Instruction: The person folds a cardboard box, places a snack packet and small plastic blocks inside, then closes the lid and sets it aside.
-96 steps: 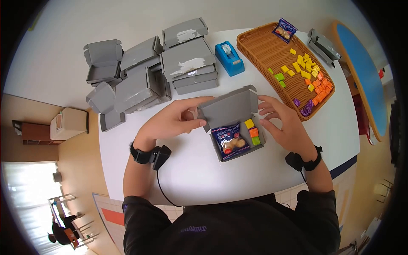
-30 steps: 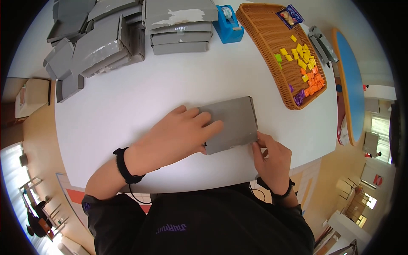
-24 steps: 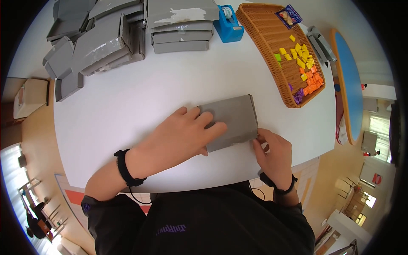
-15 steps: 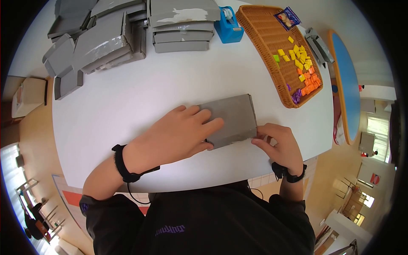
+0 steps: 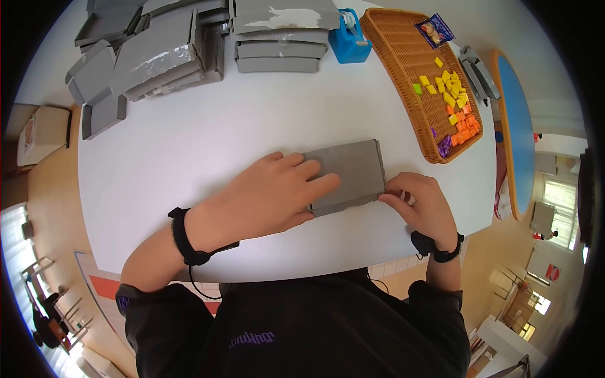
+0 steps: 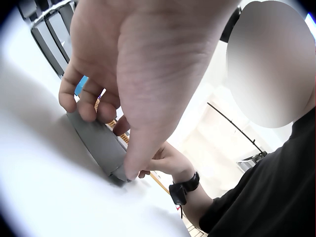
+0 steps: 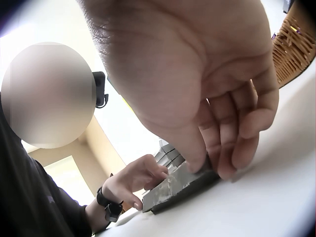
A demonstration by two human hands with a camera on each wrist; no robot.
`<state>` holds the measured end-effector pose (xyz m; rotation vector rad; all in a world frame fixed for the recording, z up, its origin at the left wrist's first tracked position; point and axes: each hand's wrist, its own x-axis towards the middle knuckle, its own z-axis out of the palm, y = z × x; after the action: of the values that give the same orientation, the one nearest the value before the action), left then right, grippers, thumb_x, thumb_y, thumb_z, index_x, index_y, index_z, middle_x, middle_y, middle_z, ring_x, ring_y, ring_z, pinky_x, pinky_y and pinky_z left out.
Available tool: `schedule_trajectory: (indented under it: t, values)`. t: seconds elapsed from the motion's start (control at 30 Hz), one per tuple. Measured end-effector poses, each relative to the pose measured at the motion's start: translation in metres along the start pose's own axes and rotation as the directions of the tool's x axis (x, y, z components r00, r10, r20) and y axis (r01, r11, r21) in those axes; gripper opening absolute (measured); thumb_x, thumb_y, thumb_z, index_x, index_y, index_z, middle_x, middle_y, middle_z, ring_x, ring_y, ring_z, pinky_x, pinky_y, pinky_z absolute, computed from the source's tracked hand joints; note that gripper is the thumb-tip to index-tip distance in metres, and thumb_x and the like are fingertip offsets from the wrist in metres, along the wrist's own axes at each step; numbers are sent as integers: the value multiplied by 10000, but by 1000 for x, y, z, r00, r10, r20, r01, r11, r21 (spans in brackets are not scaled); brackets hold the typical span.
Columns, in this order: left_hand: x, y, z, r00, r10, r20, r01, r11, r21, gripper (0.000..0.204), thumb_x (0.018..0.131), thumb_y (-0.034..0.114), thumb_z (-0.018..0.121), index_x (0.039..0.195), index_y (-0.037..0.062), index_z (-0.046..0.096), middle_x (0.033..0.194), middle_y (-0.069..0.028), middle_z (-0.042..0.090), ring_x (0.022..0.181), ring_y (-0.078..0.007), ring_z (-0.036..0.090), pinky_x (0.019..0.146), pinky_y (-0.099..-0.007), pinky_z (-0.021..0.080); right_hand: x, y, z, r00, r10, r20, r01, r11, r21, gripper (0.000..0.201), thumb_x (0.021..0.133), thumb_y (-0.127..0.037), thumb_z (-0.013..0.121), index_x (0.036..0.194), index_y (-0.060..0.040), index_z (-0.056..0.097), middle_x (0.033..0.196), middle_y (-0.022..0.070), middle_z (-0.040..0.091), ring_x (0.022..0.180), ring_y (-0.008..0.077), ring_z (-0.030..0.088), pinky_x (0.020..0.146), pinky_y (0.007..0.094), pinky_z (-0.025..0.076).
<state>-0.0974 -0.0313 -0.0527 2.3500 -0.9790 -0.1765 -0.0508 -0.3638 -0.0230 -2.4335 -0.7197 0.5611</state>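
Observation:
A grey cardboard box (image 5: 350,173) lies on the white table with its lid down, so its inside is hidden. My left hand (image 5: 258,195) spans the box's left end. Its thumb is at the near edge and its other fingers reach over the lid toward the far edge. At the near right corner, my right hand (image 5: 422,198) pinches the box between thumb and fingers. In the right wrist view, the right thumb (image 7: 190,150) touches the box's front face (image 7: 170,190), which has a torn, scuffed surface.
Stacked grey boxes (image 5: 280,47) and a blue tape dispenser (image 5: 350,41) stand at the back. An open grey box (image 5: 104,116) sits at the left. A wicker basket (image 5: 397,57) at the right holds yellow, orange, green and purple pieces and a snack packet (image 5: 435,30).
The box lid was raised earlier, showing a snack packet and coloured pieces inside; now it is down. In the last second both hands stay on the box, the right thumb shifting slightly at the corner.

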Motion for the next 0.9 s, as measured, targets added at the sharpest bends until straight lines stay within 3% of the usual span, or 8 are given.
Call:
schedule_trajectory:
  t: [0.13, 0.17, 0.27, 0.3, 0.4, 0.5, 0.7, 0.9]
  values:
    - [-3, -9, 2, 1000, 6, 16, -5, 1000, -12, 491, 864, 181, 884, 1259, 105, 602, 1086, -84, 628, 1067, -312, 668, 960, -452, 546, 14, -6, -9, 996, 2, -89, 5, 997, 79, 598, 780, -148, 970, 1314, -94, 706, 1079, 58, 750, 856, 207, 687, 728, 328, 558]
    - [-2, -10, 2, 1000, 5, 12, -5, 999, -32, 492, 865, 177, 883, 1264, 104, 604, 1090, -86, 633, 1074, -315, 670, 965, -455, 545, 19, 1, -16, 999, -34, -1, 34, 998, 53, 958, 678, -122, 1016, 1534, -138, 585, 1358, 72, 690, 1023, 220, 667, 823, 341, 567]
    - [-2, -9, 2, 1000, -11, 27, 12, 999, -51, 501, 866, 175, 881, 1278, 104, 607, 1075, -81, 641, 1057, -312, 674, 963, -456, 546, 41, -8, -20, 988, -153, 5, 151, 979, 135, 1040, 637, -101, 1030, 1571, -160, 577, 1554, 93, 587, 1177, 257, 648, 933, 370, 570]
    - [-2, -9, 1, 999, -15, 31, 17, 999, -51, 504, 866, 176, 881, 1283, 104, 608, 1066, -78, 642, 1045, -310, 675, 959, -456, 546, 47, -12, -26, 993, -66, 99, 52, 989, 137, 1150, 564, -90, 1045, 1601, -186, 560, 1674, 90, 484, 1320, 296, 602, 1073, 410, 550]
    - [0, -8, 0, 1000, 1, 23, 0, 999, -36, 506, 857, 184, 884, 1276, 108, 611, 1034, -64, 643, 1003, -292, 676, 939, -454, 551, 61, -7, -32, 943, -267, 199, 294, 949, -117, 1176, 513, -84, 1042, 1590, -194, 583, 1666, 102, 496, 1365, 314, 586, 1150, 441, 529]
    - [1, -10, 2, 1000, 22, -4, -22, 1000, -21, 521, 835, 209, 898, 1263, 113, 617, 1014, -48, 639, 962, -271, 672, 913, -438, 551, 66, 0, -30, 940, -262, 219, 276, 961, -34, 1175, 494, -89, 1033, 1583, -190, 602, 1649, 109, 514, 1384, 331, 575, 1188, 457, 513]
    - [5, -9, -2, 999, 6, 48, -5, 999, -33, 528, 812, 239, 910, 1243, 125, 628, 994, -37, 629, 936, -259, 657, 870, -423, 547, 58, 8, -25, 962, -183, 203, 142, 970, 199, 1089, 590, -6, 988, 1595, -162, 597, 1584, 105, 554, 1358, 326, 589, 1085, 412, 562]
    - [5, -2, 1, 1000, -9, -21, 8, 999, -43, 576, 781, 204, 930, 1281, 128, 654, 1077, -78, 595, 1012, -295, 624, 912, -435, 538, 55, 13, -22, 944, -296, 145, 276, 950, 143, 1097, 620, 13, 974, 1623, -154, 560, 1543, 106, 563, 1271, 313, 617, 1001, 378, 575]
